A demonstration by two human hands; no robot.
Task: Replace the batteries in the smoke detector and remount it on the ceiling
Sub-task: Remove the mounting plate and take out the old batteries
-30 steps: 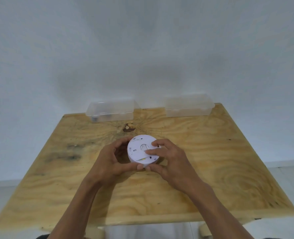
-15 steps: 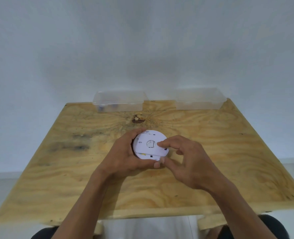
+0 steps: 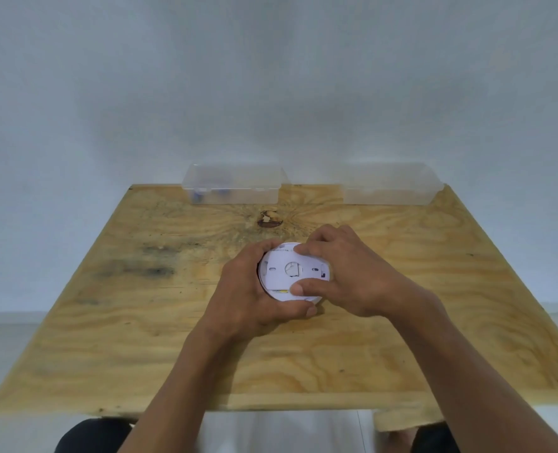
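I count one white smoke detector [image 3: 292, 273], two hands on it, my left hand [image 3: 248, 292] and right hand [image 3: 353, 273], two clear plastic boxes [image 3: 232, 188] [image 3: 390, 188] along the tabletop's [image 3: 140, 338] far edge, one dark knot [image 3: 269, 220].

You have just one camera, and it sits on your head. It looks forward and down at the wooden table [image 3: 402, 322] from close by. The wall [image 3: 271, 76] fills the top half of the picture. Your left hand [image 3: 251, 295] and right hand [image 3: 353, 276] are in the middle, with your arms reaching in from the bottom edge.
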